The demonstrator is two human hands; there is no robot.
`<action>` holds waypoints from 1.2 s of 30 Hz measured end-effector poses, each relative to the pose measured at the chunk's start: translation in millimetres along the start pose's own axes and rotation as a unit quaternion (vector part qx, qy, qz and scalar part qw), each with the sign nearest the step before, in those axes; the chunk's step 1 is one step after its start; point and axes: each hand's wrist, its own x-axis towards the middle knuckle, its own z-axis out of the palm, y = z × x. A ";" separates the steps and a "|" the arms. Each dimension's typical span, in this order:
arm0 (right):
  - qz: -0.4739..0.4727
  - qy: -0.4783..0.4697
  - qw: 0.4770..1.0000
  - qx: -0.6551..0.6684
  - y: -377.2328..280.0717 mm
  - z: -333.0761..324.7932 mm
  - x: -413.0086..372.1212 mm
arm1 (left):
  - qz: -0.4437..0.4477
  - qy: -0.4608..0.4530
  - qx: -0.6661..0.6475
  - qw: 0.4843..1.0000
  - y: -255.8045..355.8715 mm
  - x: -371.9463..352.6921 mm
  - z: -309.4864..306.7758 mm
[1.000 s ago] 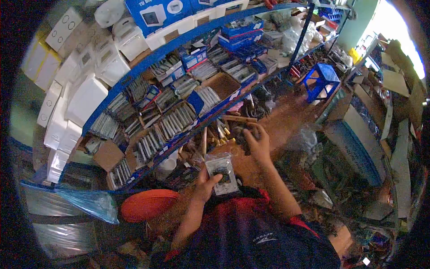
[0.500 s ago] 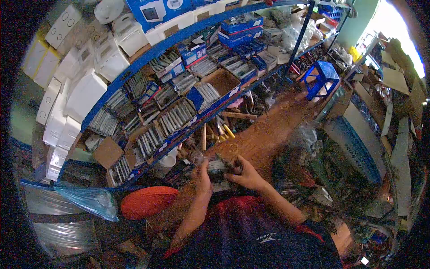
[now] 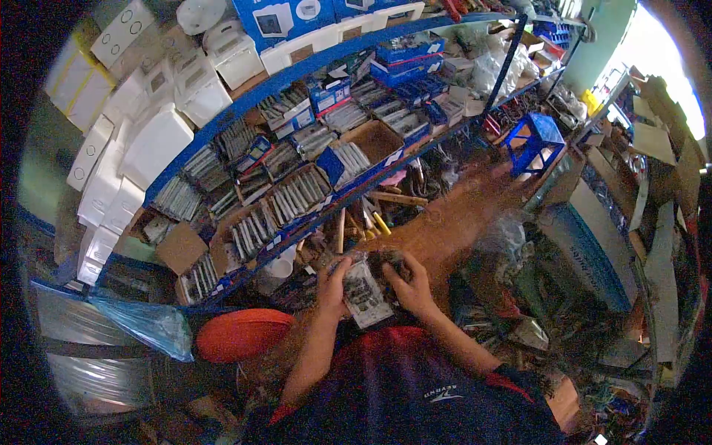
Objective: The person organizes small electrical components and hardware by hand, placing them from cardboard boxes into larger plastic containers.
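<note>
In front of my chest is a flat, pale packet [image 3: 368,294] that looks like clear plastic, with dark shapes inside. My left hand [image 3: 334,288] grips its left edge, thumb laid along the side. Close to the packet's right edge, my right hand [image 3: 412,288] is closed with the thumb pointing inward. Something dark lies around its fingertips, too blurred to name. Beyond both hands stands the shelf's lower tier, where boxes hold rows of similar flat packets [image 3: 298,194].
A blue metal shelf [image 3: 337,37] crosses ahead, with white plastic housings [image 3: 157,147] at left. A red round stool top [image 3: 243,335] is near my left. A blue stool [image 3: 535,141] stands on the brown floor [image 3: 437,222]. Cardboard [image 3: 593,245] and clutter line the right.
The packet has tipped so its broad face now shows, hanging lower between my hands. My right hand has turned slightly, its thumb now more upright. The view has shifted a little.
</note>
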 end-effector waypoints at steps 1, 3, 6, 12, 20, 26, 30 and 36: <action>-0.013 0.033 0.998 0.042 -3.7 1.4 2.5 | 0.021 0.016 0.039 0.999 -2.6 1.2 0.4; -0.143 0.033 0.983 -0.111 -19.3 3.7 8.9 | 0.061 0.049 0.118 0.990 -11.6 1.7 -1.8; -0.181 -0.007 0.967 -0.179 -9.6 11.8 3.3 | 0.259 0.064 0.280 0.922 -20.7 5.0 -3.4; -0.074 -0.141 0.965 -0.210 7.2 -4.0 -16.5 | 0.265 0.124 0.228 0.929 -8.0 8.8 -7.1; -0.151 -0.113 0.969 -0.162 -8.7 0.6 21.9 | 0.283 0.116 0.258 0.916 -1.4 25.3 -11.0; -0.120 -0.192 0.936 -0.270 -21.0 11.2 13.6 | 0.245 0.333 0.202 0.888 0.5 47.2 -23.2; -0.103 -0.240 0.914 -0.312 30.6 -8.4 0.3 | 0.162 0.312 -0.044 0.935 13.9 61.8 -40.4; 0.103 -0.028 0.994 0.035 33.5 -16.3 15.0 | 0.274 0.334 0.073 0.899 34.8 40.7 -17.8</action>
